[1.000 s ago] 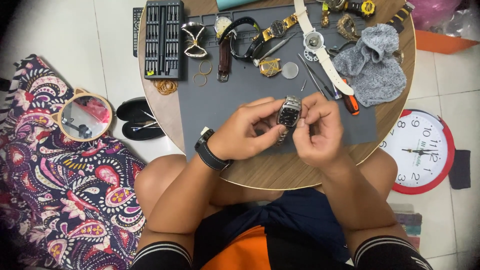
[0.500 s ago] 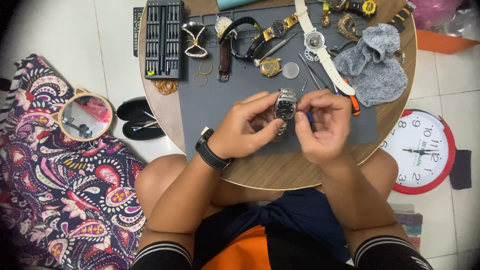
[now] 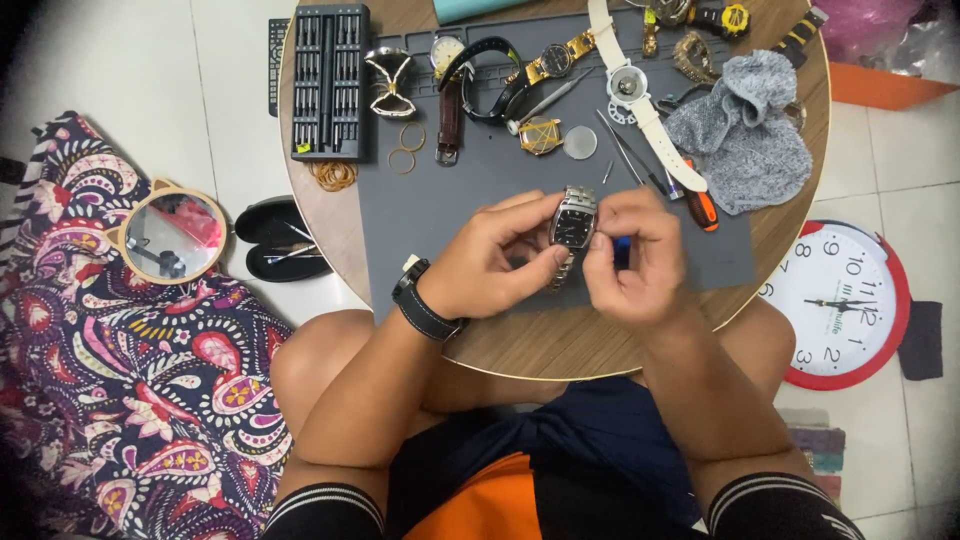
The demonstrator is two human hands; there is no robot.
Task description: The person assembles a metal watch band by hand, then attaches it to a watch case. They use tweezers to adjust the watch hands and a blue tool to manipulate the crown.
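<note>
Two hands point(image 3: 570, 262) clamped on silver wristwatch point(image 3: 574, 220), rectangular dark dial, metal link band, above grey mat point(image 3: 430, 210)

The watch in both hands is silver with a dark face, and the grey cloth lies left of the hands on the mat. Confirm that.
Not quite. The watch is silver with a dark face, held by the left hand and right hand, but the head view shows the grey cloth on the right side of the table, beyond the right hand, not on the left.
</note>
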